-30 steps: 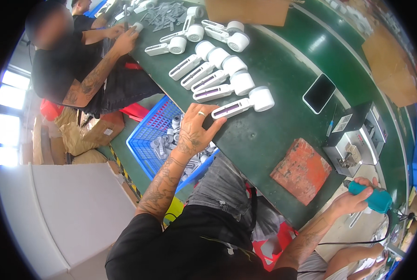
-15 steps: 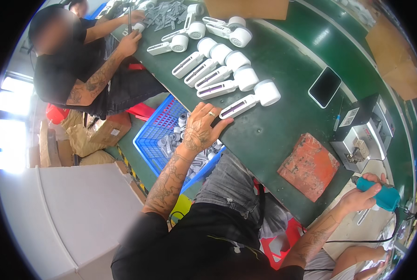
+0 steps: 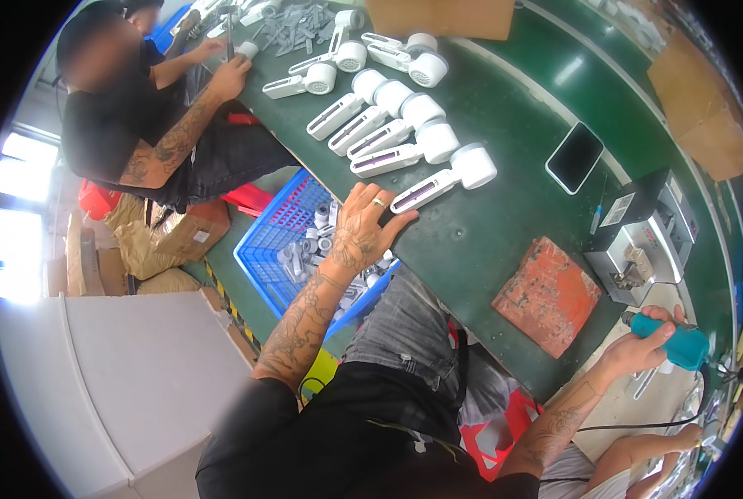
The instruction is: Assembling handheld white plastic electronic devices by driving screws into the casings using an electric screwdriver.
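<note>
My left hand [image 3: 361, 223] rests at the table's edge, fingers spread, with a ring on one finger. Its thumb and forefinger lie at the handle end of the nearest white shower-head-like piece [image 3: 425, 191], seemingly touching it. That piece has a round head and a dark slot along its handle. Beside it lies a row of several similar pieces [image 3: 388, 158]. Over at the right, my right hand [image 3: 644, 343] is wrapped round a teal electric screwdriver [image 3: 686, 348] with a black cable, its tip pointing left.
A worn red slab [image 3: 547, 298], a metal-fronted machine [image 3: 637, 249], a small screwdriver [image 3: 596, 218] and a phone [image 3: 576, 158] lie on the green table [image 3: 463, 266]. Below its edge stands a blue basket [image 3: 259, 229] of grey-white parts. A co-worker [image 3: 113, 125] works at far left; another person's arm [image 3: 637, 461] shows lower right.
The view has shifted slightly. My hands keep about the same places and grips. At far left, the co-worker's farther hand has moved a little; at lower right, the other person's arm has shifted.
</note>
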Available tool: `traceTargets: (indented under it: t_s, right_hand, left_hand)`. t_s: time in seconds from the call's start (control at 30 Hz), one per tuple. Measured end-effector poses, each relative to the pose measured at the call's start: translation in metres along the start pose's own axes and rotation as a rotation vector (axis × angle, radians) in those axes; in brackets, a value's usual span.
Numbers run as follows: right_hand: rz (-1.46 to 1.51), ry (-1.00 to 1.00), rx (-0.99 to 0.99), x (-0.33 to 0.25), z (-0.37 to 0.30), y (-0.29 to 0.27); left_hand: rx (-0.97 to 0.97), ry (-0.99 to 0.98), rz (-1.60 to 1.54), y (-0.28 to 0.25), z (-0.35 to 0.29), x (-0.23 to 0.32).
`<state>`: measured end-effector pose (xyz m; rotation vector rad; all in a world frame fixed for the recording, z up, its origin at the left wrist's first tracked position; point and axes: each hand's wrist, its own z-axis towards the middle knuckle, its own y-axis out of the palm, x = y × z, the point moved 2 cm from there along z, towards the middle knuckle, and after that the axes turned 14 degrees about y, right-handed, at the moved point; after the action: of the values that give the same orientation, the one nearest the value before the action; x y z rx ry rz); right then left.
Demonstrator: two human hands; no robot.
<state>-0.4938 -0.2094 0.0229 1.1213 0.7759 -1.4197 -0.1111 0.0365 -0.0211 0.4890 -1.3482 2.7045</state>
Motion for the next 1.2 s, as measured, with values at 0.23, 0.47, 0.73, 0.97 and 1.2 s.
traceTargets:
  t_s: [0.23,0.47,0.73,0.97,1.2]
  right_hand:
    - [0.000,-0.008,-0.014,0.008,0.003,-0.005]
    - [-0.048,-0.026,-0.027,0.006,0.005,-0.011]
    - [-0.084,0.027,0.017,0.002,-0.005,-0.005]
    - [-0.107,0.028,0.068,-0.005,-0.001,-0.004]
    - [-0.139,0.030,0.054,0.004,0.002,-0.010]
  left_hand:
    - [0.004,-0.006,0.073,-0.004,-0.005,-0.001]
    - [-0.078,-0.061,0.228,-0.034,0.024,0.025]
    - [-0.120,-0.122,0.292,-0.003,0.064,0.008]
    - [-0.162,-0.103,0.267,0.007,0.070,-0.026]
    - [-0.051,-0.110,0.278,0.008,0.077,-0.045]
